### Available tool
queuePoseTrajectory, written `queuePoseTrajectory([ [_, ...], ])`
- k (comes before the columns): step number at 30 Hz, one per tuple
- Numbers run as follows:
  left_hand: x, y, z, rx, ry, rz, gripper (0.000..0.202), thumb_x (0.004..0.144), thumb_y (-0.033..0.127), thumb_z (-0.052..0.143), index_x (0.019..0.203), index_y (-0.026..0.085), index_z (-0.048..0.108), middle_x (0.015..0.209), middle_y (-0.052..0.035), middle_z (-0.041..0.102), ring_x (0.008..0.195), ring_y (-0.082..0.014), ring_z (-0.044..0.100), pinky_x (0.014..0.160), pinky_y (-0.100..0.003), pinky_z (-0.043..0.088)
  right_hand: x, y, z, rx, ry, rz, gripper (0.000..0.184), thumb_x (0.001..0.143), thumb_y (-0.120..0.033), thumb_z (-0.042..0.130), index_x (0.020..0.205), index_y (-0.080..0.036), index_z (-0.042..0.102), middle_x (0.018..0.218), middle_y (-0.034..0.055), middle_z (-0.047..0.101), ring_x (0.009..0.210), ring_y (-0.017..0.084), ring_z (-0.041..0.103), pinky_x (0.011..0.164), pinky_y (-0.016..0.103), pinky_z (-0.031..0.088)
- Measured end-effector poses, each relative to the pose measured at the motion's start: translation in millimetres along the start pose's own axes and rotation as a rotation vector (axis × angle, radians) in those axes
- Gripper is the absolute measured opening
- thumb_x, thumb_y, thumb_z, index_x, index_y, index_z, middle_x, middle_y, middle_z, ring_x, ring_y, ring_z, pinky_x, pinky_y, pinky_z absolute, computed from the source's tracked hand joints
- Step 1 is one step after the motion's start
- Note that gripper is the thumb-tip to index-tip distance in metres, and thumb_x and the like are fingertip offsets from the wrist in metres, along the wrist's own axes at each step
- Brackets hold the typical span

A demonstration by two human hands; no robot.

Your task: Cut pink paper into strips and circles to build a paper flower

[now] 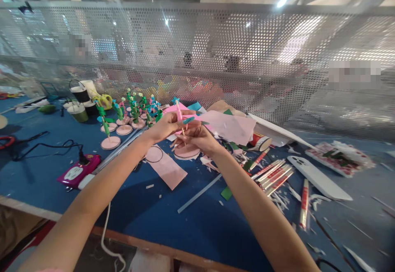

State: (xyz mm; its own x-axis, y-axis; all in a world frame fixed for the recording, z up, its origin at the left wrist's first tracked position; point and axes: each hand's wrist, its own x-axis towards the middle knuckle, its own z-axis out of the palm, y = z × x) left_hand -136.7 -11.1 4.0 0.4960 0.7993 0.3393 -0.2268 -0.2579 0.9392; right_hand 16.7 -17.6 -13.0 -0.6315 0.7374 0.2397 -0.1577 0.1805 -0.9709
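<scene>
Between my hands stands a thin stick partly wrapped in pink (pixel 179 113), topped with a small blue star-like flower (pixel 175 100). My left hand (pixel 165 126) pinches its upper, pink part, and a blue strip (pixel 188 120) shows at the fingertips. My right hand (pixel 203 139) closes round the lower part, its fingers partly hiding it. Just beneath is a round pink base (pixel 187 152); whether the stick is fixed to it I cannot tell. Left of my hands, several small green-stemmed flower pieces stand on round pink bases (pixel 110 142).
Pink paper sheets (pixel 230 126) lie behind my right hand, a marked pink strip (pixel 169 171) in front. Red-and-silver packets (pixel 273 175), a white phone (pixel 319 177) and scraps are at right. A magenta power socket (pixel 79 170) sits left. Perforated metal panel (pixel 197 45) borders the back.
</scene>
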Motion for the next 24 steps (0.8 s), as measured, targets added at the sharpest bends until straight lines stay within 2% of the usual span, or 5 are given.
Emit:
queuePoseTrajectory([
  [4,-0.9,2.4,-2.3,0.005,-0.082,0.018,0.046,0.065,0.044,0.077,0.105,0.023,0.069,0.101,-0.0099,0.071,0.099,-0.0221,0.065,0.08,-0.031,0.052,-3.4,-4.5,1.8,-0.045,-0.039,0.04,0.035,0.058,-0.049,0.079,0.061,-0.015,0.072,0.062,0.0049,0.071,0.057,0.016,0.067,0.067,0.031,0.057],
  [9,5.1,-3.4,-6.3,0.035,0.122,0.084,0.074,0.054,0.035,0.085,0.122,0.023,0.06,0.081,0.0003,0.069,0.08,-0.0128,0.064,0.076,-0.025,0.05,-4.2,-6.1,-0.4,-0.035,-0.019,0.053,0.037,0.056,-0.051,0.08,0.061,-0.015,0.073,0.06,0.0044,0.07,0.057,0.015,0.066,0.065,0.028,0.056],
  [13,5.5,-2.9,-4.9,0.007,0.151,0.06,0.087,0.051,0.033,0.086,0.13,0.019,0.052,0.086,-0.0023,0.07,0.076,-0.0136,0.065,0.075,-0.029,0.051,-2.9,-2.8,-0.6,0.01,-0.013,0.064,0.037,0.054,-0.051,0.081,0.06,-0.015,0.072,0.061,0.0041,0.07,0.056,0.015,0.067,0.064,0.027,0.056],
  [20,4.2,-1.4,1.4,-0.022,0.213,0.092,0.057,0.052,0.035,0.085,0.101,0.016,0.062,0.095,-0.0057,0.067,0.082,-0.0166,0.066,0.07,-0.027,0.053,1.5,5.1,-2.9,0.058,0.155,0.048,0.04,0.05,-0.051,0.082,0.064,-0.016,0.07,0.064,0.0042,0.071,0.06,0.018,0.068,0.066,0.032,0.058],
  [24,7.8,-4.7,4.7,0.079,0.29,0.097,0.059,0.041,0.03,0.089,0.091,0.013,0.062,0.092,-0.0076,0.069,0.085,-0.0189,0.066,0.077,-0.031,0.053,6.7,10.8,-4.6,-0.055,0.279,-0.024,0.045,0.046,-0.054,0.082,0.067,-0.016,0.07,0.064,0.0049,0.071,0.06,0.021,0.069,0.067,0.036,0.058],
])
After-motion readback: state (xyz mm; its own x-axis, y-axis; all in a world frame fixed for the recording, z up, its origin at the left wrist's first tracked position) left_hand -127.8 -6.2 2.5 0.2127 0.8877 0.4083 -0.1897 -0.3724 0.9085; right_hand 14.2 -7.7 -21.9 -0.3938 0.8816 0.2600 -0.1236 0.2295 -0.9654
